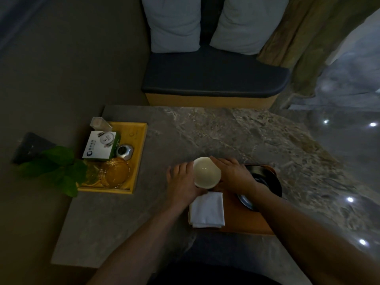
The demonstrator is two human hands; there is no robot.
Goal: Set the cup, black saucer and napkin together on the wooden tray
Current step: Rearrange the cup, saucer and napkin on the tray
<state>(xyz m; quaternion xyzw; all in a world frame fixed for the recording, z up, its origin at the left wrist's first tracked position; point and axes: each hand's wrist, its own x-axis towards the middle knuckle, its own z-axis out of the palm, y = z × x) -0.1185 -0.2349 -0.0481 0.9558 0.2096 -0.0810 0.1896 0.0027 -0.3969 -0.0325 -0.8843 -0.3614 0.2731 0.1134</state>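
Note:
A white empty cup (206, 171) stands upright near the middle of the stone table, at the far left corner of the dark wooden tray (240, 221). My left hand (182, 182) wraps its left side and my right hand (232, 173) wraps its right side. A folded white napkin (207, 210) lies on the tray's left part, just in front of the cup. The black saucer (267, 182) rests on the tray's right part, partly hidden under my right wrist and forearm.
A yellow wooden box tray (139, 145) at the table's left holds a white and green carton (100, 146), a small silver clock, glass dishes and a clear holder. Green leaves (59, 169) hang over its near left corner. A cushioned bench (213, 79) stands beyond the table.

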